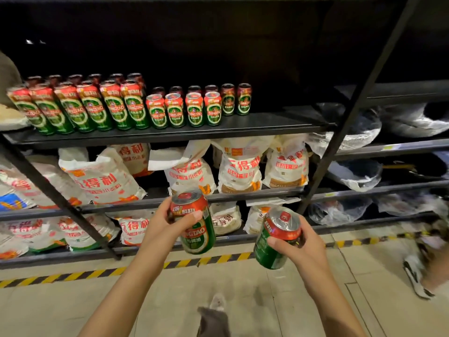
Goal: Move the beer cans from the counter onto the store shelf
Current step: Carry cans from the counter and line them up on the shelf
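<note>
My left hand (167, 221) grips a red-and-green beer can (196, 229), held upright in front of the lower shelves. My right hand (295, 242) grips a second beer can (273, 242), tilted with its top toward me. Both cans hang well below the black upper shelf (267, 124). On that shelf stand several tall cans (92, 107) at the left and several short cans (184, 109) in the middle, in rows. The right part of the shelf board is bare. The counter is not in view.
White flour bags (239, 166) fill the lower shelves. A slanted black upright (349, 117) bounds the shelf on the right, another (48, 188) crosses at the left. Yellow-black tape (97, 273) marks the floor. Another person's shoe (416, 276) is at the right; my own foot (215, 314) is below.
</note>
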